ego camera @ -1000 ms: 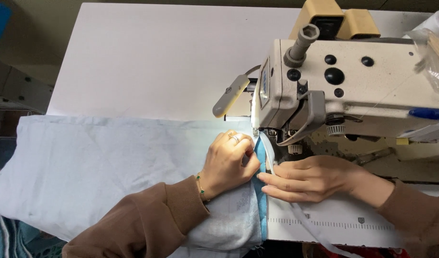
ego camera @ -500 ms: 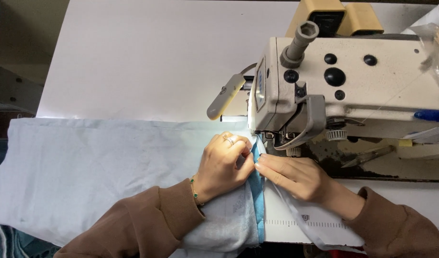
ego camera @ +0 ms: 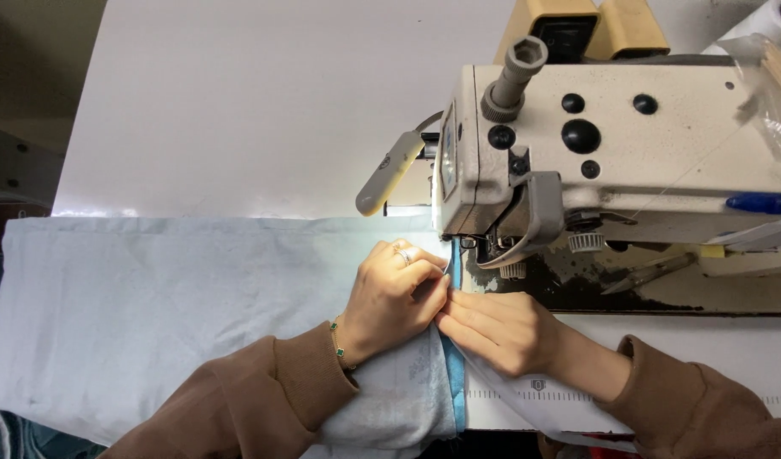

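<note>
Hands at sewing machine (ego camera: 628, 161), left hand (ego camera: 395, 297) and right hand (ego camera: 497, 327) fingers pinched on pale blue fabric (ego camera: 169, 306)

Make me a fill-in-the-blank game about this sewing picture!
1. Both hands press on pale blue ____ spread over the white table.
2. The left hand wears a ring and a bracelet with ____ stones.
3. The right hand lies just in front of the cream-coloured sewing ____.
4. Both sleeves are ____ in colour.

Missing words: cloth; green; machine; brown
</note>
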